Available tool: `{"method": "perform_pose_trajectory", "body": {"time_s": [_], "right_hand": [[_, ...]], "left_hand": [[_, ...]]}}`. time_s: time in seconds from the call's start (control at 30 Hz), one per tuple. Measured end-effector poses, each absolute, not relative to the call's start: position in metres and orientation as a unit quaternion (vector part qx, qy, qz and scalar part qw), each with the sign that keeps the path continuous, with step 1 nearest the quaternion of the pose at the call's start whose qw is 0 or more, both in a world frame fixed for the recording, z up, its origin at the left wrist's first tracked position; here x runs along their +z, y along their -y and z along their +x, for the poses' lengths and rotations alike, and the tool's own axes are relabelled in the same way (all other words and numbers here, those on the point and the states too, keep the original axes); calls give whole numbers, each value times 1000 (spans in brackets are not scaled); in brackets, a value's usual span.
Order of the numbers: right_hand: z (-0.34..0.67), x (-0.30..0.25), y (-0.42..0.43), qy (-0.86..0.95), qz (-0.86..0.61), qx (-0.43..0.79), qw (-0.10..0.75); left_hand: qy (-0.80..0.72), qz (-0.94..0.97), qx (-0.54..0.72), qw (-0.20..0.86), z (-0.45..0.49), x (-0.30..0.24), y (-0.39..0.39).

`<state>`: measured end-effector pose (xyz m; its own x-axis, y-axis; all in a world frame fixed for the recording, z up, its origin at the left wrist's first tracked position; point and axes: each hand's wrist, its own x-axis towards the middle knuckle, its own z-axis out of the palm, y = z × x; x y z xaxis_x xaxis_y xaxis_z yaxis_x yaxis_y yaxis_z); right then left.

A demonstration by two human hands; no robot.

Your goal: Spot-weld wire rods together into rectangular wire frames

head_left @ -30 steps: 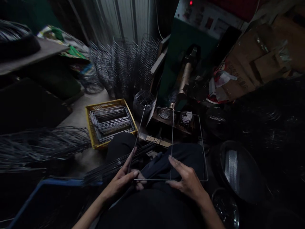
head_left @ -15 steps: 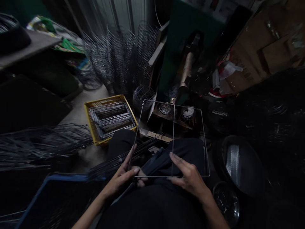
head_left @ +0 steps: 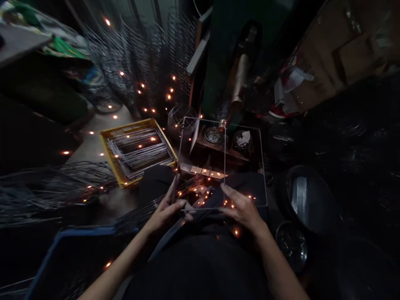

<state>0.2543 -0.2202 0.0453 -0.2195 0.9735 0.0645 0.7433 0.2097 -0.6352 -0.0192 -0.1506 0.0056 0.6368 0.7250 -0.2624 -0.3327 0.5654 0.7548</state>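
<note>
Both hands hold a rectangular metal wire frame [head_left: 263, 158] in front of my lap, with a thin middle rod [head_left: 225, 156] running across it. My left hand [head_left: 168, 210] is closed round the frame's near left corner. My right hand [head_left: 242, 206] pinches the middle rod near its close end, thumb and fingers together. The far side of the frame meets the copper-coloured tip [head_left: 223, 123] of a spot welder, where the rod joins it. Orange sparks fly over my lap, the floor and the crate.
A yellow crate [head_left: 108, 160] of wire pieces stands ahead to the left. Wire baskets [head_left: 137, 54] are stacked behind it. A blue bin [head_left: 46, 258] sits near left. Small dishes of parts [head_left: 213, 135] stand under the welder; a round black container [head_left: 309, 208] is at right.
Bright sparks have burst out from the welder. The hands and frame appear slightly higher and further left in view, as does the whole scene; the grip looks the same.
</note>
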Motion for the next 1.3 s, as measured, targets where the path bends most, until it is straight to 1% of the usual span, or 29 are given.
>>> {"method": "perform_pose_trajectory", "body": {"time_s": [0.13, 0.33, 0.47, 0.67, 1.07, 1.23, 1.3], "right_hand": [[274, 50, 164, 739, -610, 172, 228], [318, 73, 65, 705, -675, 83, 202], [340, 81, 28, 708, -671, 68, 208], [347, 81, 3, 728, -642, 75, 228], [347, 86, -18, 734, -640, 55, 220], [350, 76, -17, 729, -637, 69, 242], [358, 73, -13, 715, -645, 49, 266]], "left_hand": [[-259, 364, 334, 830, 3, 2, 87], [-209, 407, 369, 809, 42, 14, -24], [-203, 409, 378, 805, 56, 23, -66], [-206, 384, 388, 812, 60, 24, -89], [-209, 383, 397, 808, 63, 30, -106], [-213, 396, 383, 807, 60, 28, -110], [-220, 400, 374, 807, 58, 26, -110]]}}
